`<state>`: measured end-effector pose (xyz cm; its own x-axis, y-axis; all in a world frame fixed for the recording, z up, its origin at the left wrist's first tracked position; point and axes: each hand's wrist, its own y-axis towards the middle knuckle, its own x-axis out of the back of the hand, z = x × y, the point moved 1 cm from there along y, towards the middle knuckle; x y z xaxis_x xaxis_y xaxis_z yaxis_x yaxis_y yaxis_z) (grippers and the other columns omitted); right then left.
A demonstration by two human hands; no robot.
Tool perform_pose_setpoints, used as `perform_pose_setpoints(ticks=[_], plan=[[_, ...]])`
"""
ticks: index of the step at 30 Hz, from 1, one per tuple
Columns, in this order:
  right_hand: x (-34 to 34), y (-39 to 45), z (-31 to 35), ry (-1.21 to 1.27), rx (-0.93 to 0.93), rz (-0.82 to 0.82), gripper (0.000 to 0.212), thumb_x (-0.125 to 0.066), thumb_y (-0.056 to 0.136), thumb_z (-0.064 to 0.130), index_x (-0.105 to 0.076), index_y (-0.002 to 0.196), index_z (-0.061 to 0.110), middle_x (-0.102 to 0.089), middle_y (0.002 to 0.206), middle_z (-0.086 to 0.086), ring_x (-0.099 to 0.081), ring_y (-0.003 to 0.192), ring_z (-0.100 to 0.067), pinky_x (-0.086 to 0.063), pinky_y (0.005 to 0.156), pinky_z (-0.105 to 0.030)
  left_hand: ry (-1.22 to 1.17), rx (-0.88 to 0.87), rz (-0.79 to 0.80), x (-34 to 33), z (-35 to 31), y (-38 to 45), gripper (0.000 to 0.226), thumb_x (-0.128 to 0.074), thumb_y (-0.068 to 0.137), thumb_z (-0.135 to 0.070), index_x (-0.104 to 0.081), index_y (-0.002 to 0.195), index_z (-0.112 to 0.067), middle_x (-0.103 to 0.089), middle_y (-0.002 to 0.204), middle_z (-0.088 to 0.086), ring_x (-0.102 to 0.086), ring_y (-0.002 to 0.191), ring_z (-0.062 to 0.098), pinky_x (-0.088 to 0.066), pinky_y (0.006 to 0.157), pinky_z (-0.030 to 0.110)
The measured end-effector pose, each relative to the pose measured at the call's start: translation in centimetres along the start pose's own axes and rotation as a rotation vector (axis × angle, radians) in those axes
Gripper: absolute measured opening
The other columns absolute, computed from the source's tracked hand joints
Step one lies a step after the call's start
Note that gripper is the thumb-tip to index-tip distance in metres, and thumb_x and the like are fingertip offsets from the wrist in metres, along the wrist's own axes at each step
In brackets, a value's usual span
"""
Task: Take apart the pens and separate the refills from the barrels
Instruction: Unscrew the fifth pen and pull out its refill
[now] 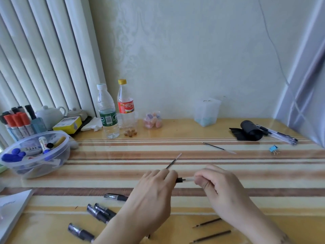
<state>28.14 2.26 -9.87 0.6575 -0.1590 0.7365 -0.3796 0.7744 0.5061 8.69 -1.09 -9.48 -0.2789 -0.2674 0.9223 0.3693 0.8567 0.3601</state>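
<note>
My left hand (154, 187) and my right hand (216, 182) both grip one pen (183, 179) between them, low in the middle of the table. Its black collar shows by my left fingers and its clear barrel runs into my right fingers. A thin refill (173, 161) sticks out past my left hand, pointing away; whether the hand holds it I cannot tell. Another refill (218, 147) lies farther right. Two refills (207, 222) (211, 236) lie near the front edge under my right forearm. Several black pen caps and barrels (100, 211) lie at the front left.
A clear tub of markers (35, 154) stands at left, with a marker holder (17, 124) behind. Two bottles (107, 111) (125, 108), a candy jar (152, 120) and a translucent box (206, 111) line the wall. A black roll with pens (263, 132) and a blue binder clip (274, 149) lie right.
</note>
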Motion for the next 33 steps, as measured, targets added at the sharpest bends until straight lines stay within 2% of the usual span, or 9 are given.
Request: perform_pose_setpoints(ticks=[4,7,10,14,18,26,28,31,33], plan=[[-0.4,-0.2,0.4,0.043,0.038,-0.01,0.026,-0.045,0.096,0.041,-0.065,0.083,0.031,-0.053,0.073,0.02,-0.055,0.066,-0.005,-0.045,0.054,-0.026,-0.119,-0.014,-0.029,0.2,1.4,-0.4,0.019,-0.036,0.097,-0.033,-0.038,0.081,-0.025,-0.048,0.067,-0.007,-0.039,0.056,0.012,-0.029,0.05,0.021],[0.3,-0.3,0.2,0.056,0.01,-0.06,0.029,-0.042,0.093,0.045,-0.066,0.083,0.031,-0.057,0.075,0.023,-0.058,0.068,-0.004,-0.046,0.055,-0.023,-0.209,0.011,-0.102,1.0,2.4,-0.3,0.036,-0.027,0.093,-0.061,-0.045,0.089,-0.03,-0.053,0.075,-0.013,-0.049,0.068,0.006,-0.039,0.058,0.021],[1.3,-0.4,-0.5,0.034,-0.025,-0.068,0.031,-0.042,0.092,0.049,-0.066,0.081,0.032,-0.062,0.073,0.022,-0.06,0.069,-0.006,-0.048,0.052,-0.023,-0.256,0.103,-0.197,1.2,3.1,-0.9,0.04,-0.032,0.085,-0.071,-0.045,0.104,-0.038,-0.05,0.073,-0.019,-0.052,0.075,-0.002,-0.041,0.06,0.015],[1.4,-0.6,-0.7,0.024,-0.06,-0.001,0.035,-0.039,0.091,0.052,-0.064,0.075,0.032,-0.066,0.071,0.011,-0.06,0.066,-0.013,-0.05,0.053,-0.033,-0.256,0.058,-0.264,1.4,2.7,-1.4,0.033,-0.044,0.089,-0.061,-0.05,0.111,-0.036,-0.044,0.082,-0.031,-0.049,0.077,0.0,-0.041,0.065,0.018],[0.5,-0.8,-0.2,0.038,-0.058,0.047,0.044,-0.034,0.09,0.058,-0.063,0.074,0.029,-0.065,0.069,0.009,-0.061,0.066,-0.01,-0.051,0.056,-0.037,-0.123,-0.03,-0.258,1.0,2.6,-1.2,0.024,-0.041,0.098,-0.042,-0.061,0.093,-0.03,-0.052,0.086,-0.016,-0.047,0.069,0.009,-0.042,0.068,0.031],[-0.2,-0.9,1.0,0.01,0.031,-0.136,0.027,-0.043,0.093,0.045,-0.063,0.078,0.033,-0.058,0.07,0.02,-0.057,0.059,-0.008,-0.046,0.046,-0.026,-0.348,0.037,-0.288,0.0,2.2,-1.0,0.029,-0.033,0.1,-0.031,-0.039,0.072,-0.027,-0.042,0.064,-0.008,-0.041,0.056,0.016,-0.035,0.052,0.03],[0.1,-0.8,1.3,0.025,-0.001,-0.136,0.024,-0.049,0.09,0.052,-0.064,0.082,0.035,-0.06,0.074,0.019,-0.056,0.057,-0.009,-0.044,0.046,-0.022,-0.397,0.056,-0.301,0.0,2.3,-0.9,0.032,-0.033,0.099,-0.032,-0.039,0.069,-0.022,-0.041,0.062,-0.005,-0.039,0.054,0.016,-0.032,0.049,0.031],[0.2,-1.0,1.2,0.051,-0.045,-0.026,0.042,-0.039,0.086,0.069,-0.066,0.092,0.037,-0.062,0.066,0.018,-0.056,0.055,-0.006,-0.039,0.047,-0.012,-0.402,0.066,-0.318,0.2,2.6,-1.0,0.035,-0.033,0.099,-0.033,-0.042,0.069,-0.019,-0.041,0.061,-0.006,-0.039,0.054,0.017,-0.035,0.048,0.035],[0.0,-1.2,1.0,0.034,-0.056,0.038,0.052,-0.027,0.088,0.069,-0.068,0.088,0.036,-0.063,0.066,0.026,-0.06,0.059,-0.002,-0.047,0.052,-0.016,-0.383,0.063,-0.317,0.2,2.7,-1.0,0.033,-0.034,0.099,-0.033,-0.038,0.068,-0.024,-0.039,0.06,-0.009,-0.04,0.054,0.017,-0.035,0.048,0.034]])
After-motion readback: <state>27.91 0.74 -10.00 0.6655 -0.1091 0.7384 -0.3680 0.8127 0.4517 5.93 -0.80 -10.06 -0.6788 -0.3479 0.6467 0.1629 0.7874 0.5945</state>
